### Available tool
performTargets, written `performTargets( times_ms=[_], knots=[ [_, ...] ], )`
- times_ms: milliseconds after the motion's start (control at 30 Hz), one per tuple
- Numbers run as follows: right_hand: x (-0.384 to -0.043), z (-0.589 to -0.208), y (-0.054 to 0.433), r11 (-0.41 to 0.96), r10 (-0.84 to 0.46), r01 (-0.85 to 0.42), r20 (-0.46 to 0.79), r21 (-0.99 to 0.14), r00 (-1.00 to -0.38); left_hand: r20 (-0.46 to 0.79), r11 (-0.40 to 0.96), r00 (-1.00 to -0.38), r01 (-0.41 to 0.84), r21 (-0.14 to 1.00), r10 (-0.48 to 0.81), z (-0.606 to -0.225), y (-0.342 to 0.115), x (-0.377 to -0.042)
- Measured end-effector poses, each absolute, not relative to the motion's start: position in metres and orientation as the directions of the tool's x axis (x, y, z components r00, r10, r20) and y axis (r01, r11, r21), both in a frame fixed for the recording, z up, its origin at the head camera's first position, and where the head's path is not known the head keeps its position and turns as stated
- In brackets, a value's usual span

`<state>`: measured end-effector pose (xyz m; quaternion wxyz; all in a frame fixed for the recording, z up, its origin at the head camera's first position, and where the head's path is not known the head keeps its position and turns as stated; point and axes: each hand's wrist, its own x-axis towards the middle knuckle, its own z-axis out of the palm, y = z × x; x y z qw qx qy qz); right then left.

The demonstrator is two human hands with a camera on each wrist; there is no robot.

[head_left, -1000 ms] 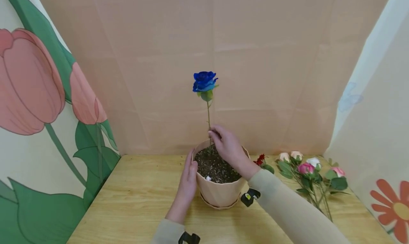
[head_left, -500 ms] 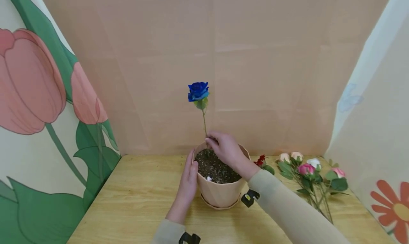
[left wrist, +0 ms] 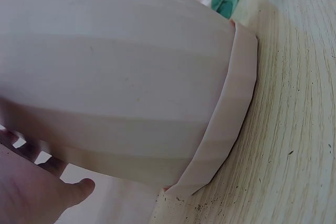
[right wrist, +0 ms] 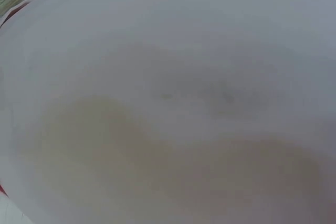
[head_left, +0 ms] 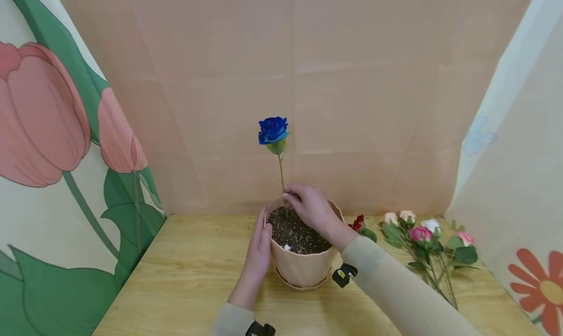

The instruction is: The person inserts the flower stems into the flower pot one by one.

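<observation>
Standing almost straight up, the blue rose (head_left: 273,131) rises from the back left part of the pot (head_left: 301,267), with its head leaning a little to the left. Its long thin stem (head_left: 281,171) points down at the dirt (head_left: 301,236), and the low end seems to go in (fingers hide some of it, so I can't tell how deep). The right hand (head_left: 313,210) is the nearer one: its thumb and fingers pinch the stem low down, just above the dirt, with the flower head above them. The left hand (head_left: 257,253) has its fingers nearly straight and rests flat on the left side of the pot. It does not touch the rose.

The pot sits on a saucer (head_left: 303,287), midway along the far edge of the desk (head_left: 189,277). A red flower (head_left: 357,222) lies just right of it, and a bunch of pink and white flowers (head_left: 433,245) lies near the far right corner. I can't read any words, labels or brand names anywhere.
</observation>
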<state>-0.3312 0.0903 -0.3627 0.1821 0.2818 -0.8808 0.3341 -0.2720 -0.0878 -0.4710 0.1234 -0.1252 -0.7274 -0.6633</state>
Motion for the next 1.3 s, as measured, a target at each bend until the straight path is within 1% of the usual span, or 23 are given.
performTargets(
  times_ms=[167, 867, 1133, 1300],
  knots=[
    [-0.331, -0.366, 0.091, 0.621, -0.348, -0.596, 0.502, -0.509, -0.792, 0.350, 0.083, -0.936, 0.351, 0.933, 0.028, -0.472, -0.088, -0.271],
    [-0.332, -0.370, 0.092, 0.610, -0.302, -0.580, 0.518, -0.540, -0.800, 0.379, 0.079, -0.924, 0.382, 0.921, 0.045, -0.475, -0.088, -0.273],
    [-0.323, -0.357, 0.096, 0.589, -0.297, -0.582, 0.520, -0.560, -0.801, 0.358, 0.091, -0.933, 0.360, 0.929, 0.038, -0.472, -0.088, -0.271],
    [-0.312, -0.348, 0.109, 0.584, -0.274, -0.585, 0.542, -0.562, -0.794, 0.336, 0.120, -0.941, 0.337, 0.934, 0.029, -0.472, -0.088, -0.270]
  ],
)
